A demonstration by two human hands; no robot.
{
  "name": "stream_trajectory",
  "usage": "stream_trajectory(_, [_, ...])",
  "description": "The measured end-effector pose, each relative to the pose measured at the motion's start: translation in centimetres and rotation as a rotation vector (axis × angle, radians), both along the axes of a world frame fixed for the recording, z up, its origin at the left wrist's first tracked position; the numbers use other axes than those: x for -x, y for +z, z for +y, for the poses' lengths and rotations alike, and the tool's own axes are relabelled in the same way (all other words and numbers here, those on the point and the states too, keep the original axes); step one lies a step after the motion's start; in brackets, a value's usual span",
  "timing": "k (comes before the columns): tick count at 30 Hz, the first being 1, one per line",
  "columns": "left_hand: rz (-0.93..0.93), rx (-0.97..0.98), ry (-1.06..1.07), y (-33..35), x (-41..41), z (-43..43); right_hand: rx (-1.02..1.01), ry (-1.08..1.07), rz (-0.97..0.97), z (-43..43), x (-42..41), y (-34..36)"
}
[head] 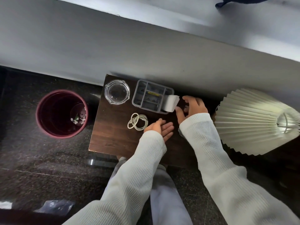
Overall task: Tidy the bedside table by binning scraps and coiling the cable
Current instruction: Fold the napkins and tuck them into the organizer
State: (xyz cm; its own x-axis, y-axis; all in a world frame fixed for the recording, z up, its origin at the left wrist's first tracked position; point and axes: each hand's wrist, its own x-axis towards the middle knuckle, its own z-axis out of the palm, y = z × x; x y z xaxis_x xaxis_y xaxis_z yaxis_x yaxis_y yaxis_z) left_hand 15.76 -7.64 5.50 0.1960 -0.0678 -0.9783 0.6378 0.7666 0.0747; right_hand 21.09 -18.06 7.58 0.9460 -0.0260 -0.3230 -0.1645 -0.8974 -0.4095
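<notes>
A white cable [137, 121] lies coiled in loose loops on the dark wooden bedside table [110, 135]. My left hand [160, 129] rests palm up just right of the coil, fingers apart, holding nothing. My right hand [191, 108] hovers further back with fingers spread over a small dark object that it mostly hides; its thumb nearly touches a white folded paper [170, 103] leaning on the grey organiser tray [151, 96]. The maroon bin [62, 113] stands on the floor to the left, with white scraps at its bottom.
A clear glass ashtray [117, 91] sits at the table's back left corner. A pleated white lamp shade [253, 120] crowds the right side. The white wall runs behind the table. A dark plastic bag [55, 206] lies on the speckled floor.
</notes>
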Motion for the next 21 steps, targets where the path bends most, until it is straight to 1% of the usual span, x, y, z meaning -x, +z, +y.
stream_trajectory(4, [0.028, -0.15, -0.022, -0.2, 2.8, -0.8, -0.069, -0.039, -0.176, -2.3, 4.0, 2.4])
stream_trajectory(6, [0.034, -0.203, -0.02, -0.5, 4.4, -1.7, -0.102, -0.113, -0.251, -3.6, 6.7, 3.6])
stream_trajectory(7, [0.04, -0.226, -0.018, -0.7, 5.3, -2.4, -0.128, -0.165, -0.25, -4.5, 8.2, 4.0])
stream_trajectory(11, [0.073, -0.295, -0.075, -1.6, 7.6, -6.3, -0.231, -0.356, -0.112, -9.0, 12.9, 2.9])
stream_trajectory(15, [-0.009, -0.342, -0.238, -3.2, 9.0, -11.5, -0.284, -0.546, 0.09, -13.6, 14.7, -1.3])
stream_trajectory(18, [-0.084, -0.421, -0.374, -4.8, 9.3, -14.7, -0.259, -0.601, 0.232, -16.5, 14.2, -5.1])
stream_trajectory(21, [-0.12, -0.469, -0.51, -6.3, 9.2, -16.4, -0.15, -0.521, 0.245, -18.2, 13.8, -8.1])
